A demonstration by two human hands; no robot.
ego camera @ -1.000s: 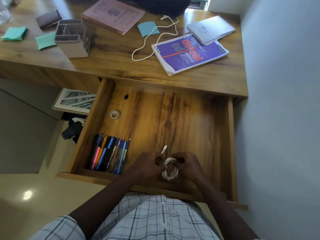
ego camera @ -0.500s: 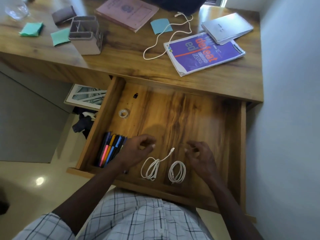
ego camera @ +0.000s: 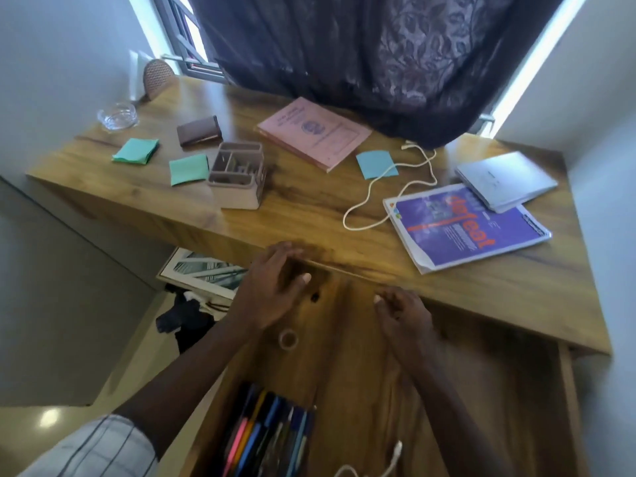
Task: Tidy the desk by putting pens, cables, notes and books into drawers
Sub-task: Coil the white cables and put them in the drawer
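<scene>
1. Head view, drawer: pulled open beneath the front edge of the desk, so that things can be dropped in from above.
2. Pens: laid side by side against the drawer's left wall, already stowed, with bare floor kept free beside them.
3. White cable: at the drawer's near edge, partly cut off by the frame and touched by neither hand.
4. Left hand: fingers extended and relaxed, nothing held. It is poised over the drawer's back left corner, judged ready to reach the desktop.
5. Right hand: fingers loosely curled, nothing gripped, over the back of the drawer.
6. Loose cable: uncoiled on the desk, running to the corner of the purple book. It is judged the likeliest next pick.
7. Not yet stowed: grey book overlapping the purple one, pink book, blue note, green notes.
8. Also present: organiser, brown case, glass dish, and tape roll in the drawer.
</scene>
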